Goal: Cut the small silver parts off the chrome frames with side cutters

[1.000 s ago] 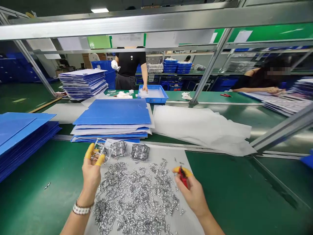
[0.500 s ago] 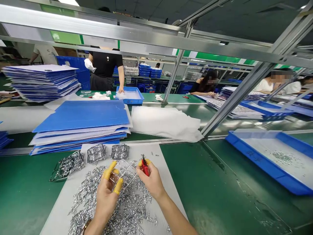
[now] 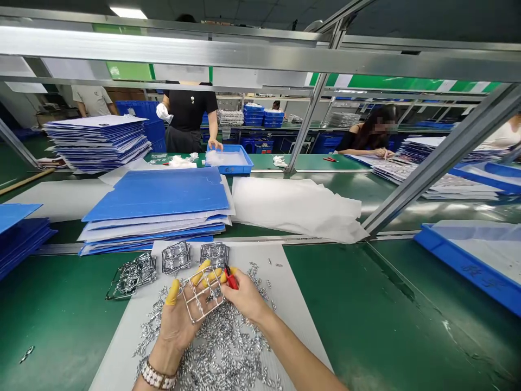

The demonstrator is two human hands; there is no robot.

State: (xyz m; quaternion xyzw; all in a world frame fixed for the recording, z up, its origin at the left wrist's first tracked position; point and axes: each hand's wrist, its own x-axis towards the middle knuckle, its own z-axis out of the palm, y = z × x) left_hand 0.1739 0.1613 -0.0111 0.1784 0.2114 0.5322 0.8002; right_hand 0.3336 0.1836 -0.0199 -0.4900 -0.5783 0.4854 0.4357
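Observation:
My left hand (image 3: 176, 320) is palm up under a square silvery sprue frame (image 3: 197, 295), its fingers behind the frame and its thumb held apart. Small metallic twisted pieces hang on the frame's bars. In my right hand (image 3: 246, 297) are red-handled nippers (image 3: 232, 278), their dark jaws at the frame's upper right corner. Yellow finger cots cover several fingertips. Beneath both hands, a heap of loose shiny pieces (image 3: 228, 339) covers much of a pale sheet (image 3: 299, 326). Several more frames with pieces stand in stacks (image 3: 176, 257) at the sheet's far edge.
A stack of blue sheets (image 3: 158, 195) interleaved with white ones lies ahead, beside white paper (image 3: 293, 206). A blue tray (image 3: 468, 266) sits at right. A metal post (image 3: 439, 163) slants across the right side. Several co-workers are beyond; one touches a blue tray (image 3: 236, 168).
My left hand has turned palm up, with the frame now lying across its fingers. The nippers have moved slightly left to the frame's corner. The whole view has shifted left.

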